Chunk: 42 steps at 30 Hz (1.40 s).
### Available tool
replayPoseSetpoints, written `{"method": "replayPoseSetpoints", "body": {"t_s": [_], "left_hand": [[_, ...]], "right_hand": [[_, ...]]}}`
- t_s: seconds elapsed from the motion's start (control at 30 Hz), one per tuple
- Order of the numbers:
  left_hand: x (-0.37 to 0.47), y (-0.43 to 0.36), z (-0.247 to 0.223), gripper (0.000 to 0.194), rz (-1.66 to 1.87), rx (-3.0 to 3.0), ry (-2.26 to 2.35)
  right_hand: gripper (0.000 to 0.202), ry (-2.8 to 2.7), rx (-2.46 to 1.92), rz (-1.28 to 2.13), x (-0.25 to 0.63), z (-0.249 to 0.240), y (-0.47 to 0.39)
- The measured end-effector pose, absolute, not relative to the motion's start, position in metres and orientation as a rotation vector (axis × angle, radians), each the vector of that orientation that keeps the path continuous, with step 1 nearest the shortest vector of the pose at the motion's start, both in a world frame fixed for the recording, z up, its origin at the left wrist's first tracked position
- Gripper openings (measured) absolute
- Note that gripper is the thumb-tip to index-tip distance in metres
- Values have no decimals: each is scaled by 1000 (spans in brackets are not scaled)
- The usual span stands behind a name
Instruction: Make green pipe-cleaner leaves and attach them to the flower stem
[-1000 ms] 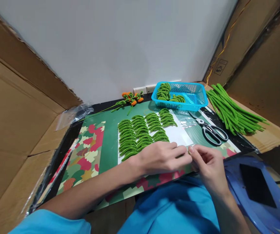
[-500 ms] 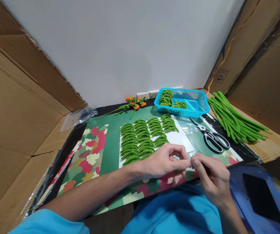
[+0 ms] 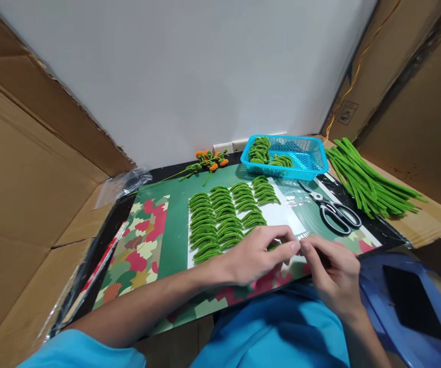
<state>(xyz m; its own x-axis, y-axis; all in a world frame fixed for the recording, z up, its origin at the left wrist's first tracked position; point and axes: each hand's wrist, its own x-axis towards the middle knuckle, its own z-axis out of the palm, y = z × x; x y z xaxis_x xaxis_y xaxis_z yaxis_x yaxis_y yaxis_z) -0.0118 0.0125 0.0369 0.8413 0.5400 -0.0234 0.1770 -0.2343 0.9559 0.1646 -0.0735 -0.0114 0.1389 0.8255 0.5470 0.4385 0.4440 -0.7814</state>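
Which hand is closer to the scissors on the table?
Right: the right hand is just in front of the scissors; the left hand is farther off to their left.

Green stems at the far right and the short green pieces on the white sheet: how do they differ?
The green stems are long and mostly straight, while the short green pieces are bowed like arches. The green stems lie in one loose, fanned bundle; the short green pieces are laid out in columns on the white sheet. Both are green and look fuzzy.
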Motion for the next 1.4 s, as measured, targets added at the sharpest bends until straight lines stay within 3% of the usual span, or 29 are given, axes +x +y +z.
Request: {"method": "replayPoseSetpoints", "body": {"t_s": [0.13,0.23,0.37,0.47,0.53,0.6,0.73,0.87,0.97,1.13,1.27,1.33,1.4], "left_hand": [[-7,12,36,47,253,1279,477],[-8,10,33,42,281,1339,458],[-12,15,33,22,517,2225,410],[-15,21,31,26,638,2966,55],[-17,23,28,28,697,3148,-40],[-17,21,26,27,683,3030,134],[-14,16,34,23,439,2181,549],[-9,15,40,39,325,1529,518],[-9,15,36,40,339,1470,480],[-14,16,34,18,536,2184,450],[-20,25,31,19,902,3093,-103],[-21,29,28,19,1043,3264,-268],[-21,29,27,19,1029,3182,-150]], "right_hand": [[21,-1528,-1126,309,167,-14,-73],[20,-1534,-1114,312,168,-15,-73],[25,-1438,-1190,518,164,-13,-72],[39,-1275,-1187,839,158,-12,-70],[43,-1210,-1157,939,156,-12,-68],[41,-1225,-1176,891,157,-13,-67],[27,-1392,-1204,558,160,-16,-69],[20,-1494,-1129,337,161,-19,-70],[19,-1508,-1119,301,163,-21,-70],[18,-1485,-1134,384,163,-19,-72],[30,-1287,-1170,692,150,-15,-74],[35,-1202,-1158,811,144,-14,-74],[35,-1202,-1158,807,142,-14,-74]]}}
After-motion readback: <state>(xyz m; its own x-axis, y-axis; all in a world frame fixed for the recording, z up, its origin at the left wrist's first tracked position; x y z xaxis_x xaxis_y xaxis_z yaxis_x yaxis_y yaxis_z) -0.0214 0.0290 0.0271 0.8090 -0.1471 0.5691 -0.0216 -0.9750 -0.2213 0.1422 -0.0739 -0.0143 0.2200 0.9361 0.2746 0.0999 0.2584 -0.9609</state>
